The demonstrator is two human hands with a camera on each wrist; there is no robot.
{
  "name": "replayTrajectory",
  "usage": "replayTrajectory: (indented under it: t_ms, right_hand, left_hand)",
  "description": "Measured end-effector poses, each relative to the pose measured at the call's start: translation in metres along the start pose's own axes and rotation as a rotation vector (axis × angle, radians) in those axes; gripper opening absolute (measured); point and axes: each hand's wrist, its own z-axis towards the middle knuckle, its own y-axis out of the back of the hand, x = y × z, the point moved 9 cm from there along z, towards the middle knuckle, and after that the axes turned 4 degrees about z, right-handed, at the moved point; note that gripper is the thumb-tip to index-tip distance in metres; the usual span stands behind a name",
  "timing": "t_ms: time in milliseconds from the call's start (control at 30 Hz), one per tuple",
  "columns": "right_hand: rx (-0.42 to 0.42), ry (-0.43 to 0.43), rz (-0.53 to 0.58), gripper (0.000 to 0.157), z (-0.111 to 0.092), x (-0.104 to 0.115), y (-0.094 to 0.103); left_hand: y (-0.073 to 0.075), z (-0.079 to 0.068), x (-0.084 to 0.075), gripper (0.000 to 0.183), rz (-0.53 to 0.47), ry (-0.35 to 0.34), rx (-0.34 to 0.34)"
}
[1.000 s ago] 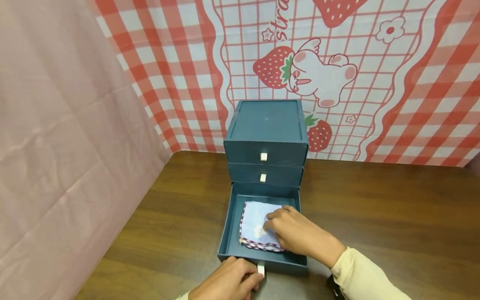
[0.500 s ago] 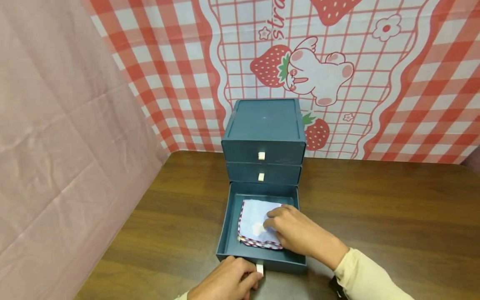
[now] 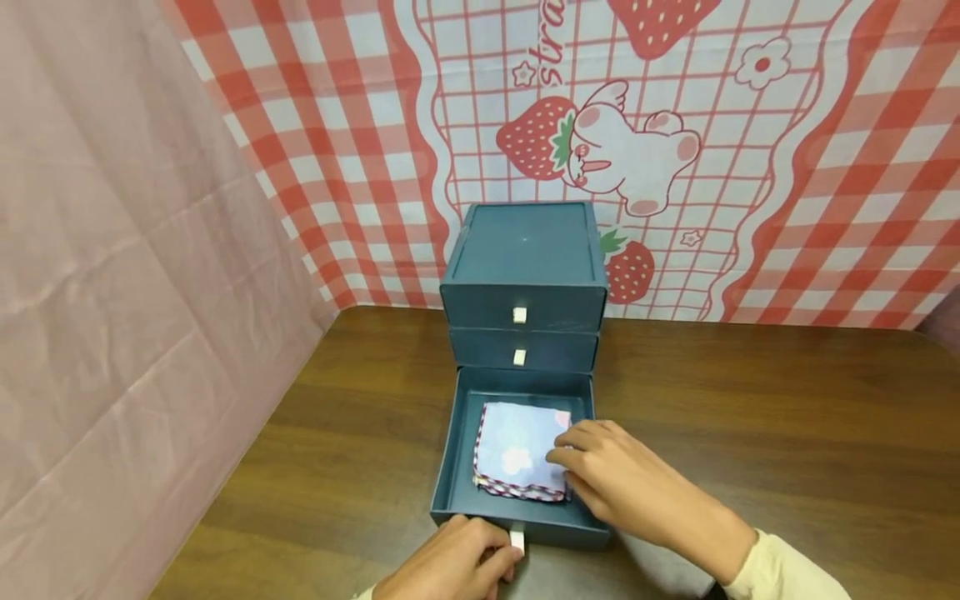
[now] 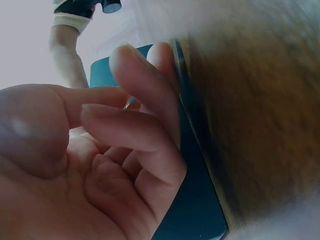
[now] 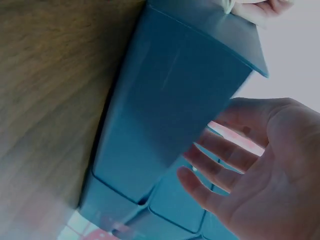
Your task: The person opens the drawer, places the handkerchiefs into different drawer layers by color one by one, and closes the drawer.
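Note:
A dark teal drawer (image 3: 448, 475) is pulled out at the bottom of a small drawer unit (image 3: 525, 246). Inside it lies a folded light-blue cloth (image 3: 517, 442) with a striped edge and a white flower. My left hand (image 3: 457, 562) is at the drawer front and pinches its white pull tab (image 3: 517, 537); in the left wrist view that hand (image 4: 125, 145) hides the tab. My right hand (image 3: 615, 475) hovers at the cloth's right edge, fingers loosely bent and holding nothing. The right wrist view shows this hand (image 5: 250, 155) reaching over the drawer's side wall (image 5: 160, 95).
Two closed drawers with white tabs, an upper one (image 3: 555, 308) and a middle one (image 3: 562, 350), sit above the pulled-out one. A strawberry-print checked curtain (image 3: 375, 150) hangs behind the brown wooden table (image 3: 720, 417). Pale pink fabric (image 3: 150, 292) covers the left side.
My right hand has drawn off the cloth toward the right and slightly down, baring its pink corner. My left hand and the drawer keep their place while the view shifts slightly.

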Motion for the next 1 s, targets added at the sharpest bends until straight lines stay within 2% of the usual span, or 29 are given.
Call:
replayTrajectory:
  t_ms: [200, 333, 533, 633, 700, 833, 933, 1000]
  right_hand:
    - [-0.012, -0.001, 0.008, 0.019, -0.013, 0.005, 0.016]
    - [0.009, 0.021, 0.023, 0.018, -0.025, 0.017, 0.018]
    - [0.164, -0.073, 0.114, 0.032, -0.041, 0.02, 0.007]
    - [0.18, -0.059, 0.123, 0.037, -0.043, 0.023, 0.003]
    - [0.183, -0.038, 0.122, 0.032, -0.043, 0.026, 0.0]
    - [0.234, -0.061, 0.132, 0.022, -0.042, 0.025, -0.009]
    - [0.283, -0.104, 0.158, 0.023, -0.042, 0.023, -0.015]
    - [0.284, -0.12, 0.167, 0.023, -0.042, 0.022, -0.017]
  left_hand:
    - [0.0, -0.001, 0.003, 0.027, -0.015, 0.023, 0.004]
    - [0.0, -0.001, 0.001, 0.027, -0.022, 0.002, -0.005]
    - [0.002, -0.001, -0.002, 0.028, -0.028, -0.031, -0.02]
    - [0.003, -0.001, -0.003, 0.029, -0.01, -0.042, -0.032]
    - [0.004, -0.001, -0.003, 0.029, 0.005, -0.045, -0.04]
    - [0.003, -0.001, -0.002, 0.027, -0.012, -0.027, -0.033]
    - [0.003, 0.0, -0.001, 0.025, -0.019, -0.024, -0.036]
    - [0.005, 0.0, -0.001, 0.026, -0.006, -0.034, -0.043]
